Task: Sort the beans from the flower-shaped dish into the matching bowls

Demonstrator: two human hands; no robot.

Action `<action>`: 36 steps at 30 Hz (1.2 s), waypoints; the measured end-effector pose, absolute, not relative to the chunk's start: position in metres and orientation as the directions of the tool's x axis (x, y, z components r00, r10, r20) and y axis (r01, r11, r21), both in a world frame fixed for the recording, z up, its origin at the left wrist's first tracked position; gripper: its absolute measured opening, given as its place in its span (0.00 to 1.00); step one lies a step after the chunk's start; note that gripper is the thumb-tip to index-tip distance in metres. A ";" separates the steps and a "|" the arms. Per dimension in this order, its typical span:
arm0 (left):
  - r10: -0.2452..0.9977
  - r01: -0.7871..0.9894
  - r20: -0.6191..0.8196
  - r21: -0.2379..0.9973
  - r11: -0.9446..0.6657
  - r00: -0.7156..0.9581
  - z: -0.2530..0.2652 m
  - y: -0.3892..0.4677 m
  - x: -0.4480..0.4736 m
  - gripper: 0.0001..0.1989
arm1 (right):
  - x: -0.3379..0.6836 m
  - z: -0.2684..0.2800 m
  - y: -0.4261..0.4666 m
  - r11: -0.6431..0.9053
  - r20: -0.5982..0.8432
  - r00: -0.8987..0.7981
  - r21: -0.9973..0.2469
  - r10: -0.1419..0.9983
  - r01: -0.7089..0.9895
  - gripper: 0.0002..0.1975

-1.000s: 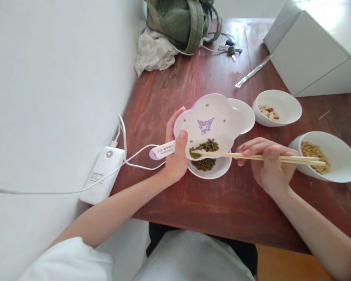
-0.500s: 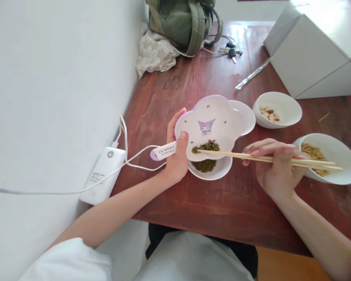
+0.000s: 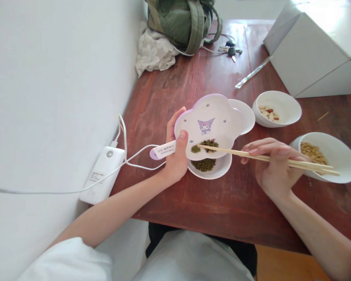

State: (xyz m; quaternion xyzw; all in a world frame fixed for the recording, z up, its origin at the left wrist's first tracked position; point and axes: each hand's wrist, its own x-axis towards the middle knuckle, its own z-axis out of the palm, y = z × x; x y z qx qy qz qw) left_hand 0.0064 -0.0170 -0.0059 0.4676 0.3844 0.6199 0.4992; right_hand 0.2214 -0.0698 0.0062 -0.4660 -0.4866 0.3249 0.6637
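My left hand (image 3: 178, 152) grips a flower-shaped plate (image 3: 213, 113) with a purple rim and a cartoon figure, thumb over its edge. The plate is tilted toward me above a white bowl (image 3: 219, 171) of green beans (image 3: 203, 164). Near the plate's lower edge lie two clusters of beans, a small green one (image 3: 195, 149) and a larger one (image 3: 212, 146) with darker bits. In my right hand (image 3: 276, 166) is a pair of chopsticks (image 3: 236, 152), their tips between the two clusters. Part of another white bowl (image 3: 247, 117) shows behind the plate.
To the right stand a white bowl with nuts (image 3: 277, 109) and another with yellowish grains (image 3: 339, 156). A white box (image 3: 318, 54), keys (image 3: 231, 50) and a green bag (image 3: 175, 23) are farther back. A cabled power bank (image 3: 102, 175) lies by the wall.
The chopstick tips have moved slightly up and right, from the small green cluster to the gap beside the larger one. The gap between the clusters looks wider. My left hand stays put.
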 end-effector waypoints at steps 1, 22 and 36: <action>0.977 -0.250 0.202 0.945 -0.211 -0.065 -0.006 -0.017 0.006 0.23 | 0.221 0.006 -0.070 0.354 0.342 0.305 -0.935 0.889 0.018 0.19; 0.975 -0.210 0.217 0.952 -0.222 -0.047 -0.005 -0.017 0.006 0.23 | 0.225 0.006 -0.060 0.251 0.217 0.183 -0.949 0.959 -0.191 0.24; 0.978 -0.163 0.202 0.965 -0.208 -0.048 -0.003 -0.016 0.004 0.20 | 0.221 0.007 -0.064 0.327 0.299 0.328 -0.945 0.896 -0.031 0.23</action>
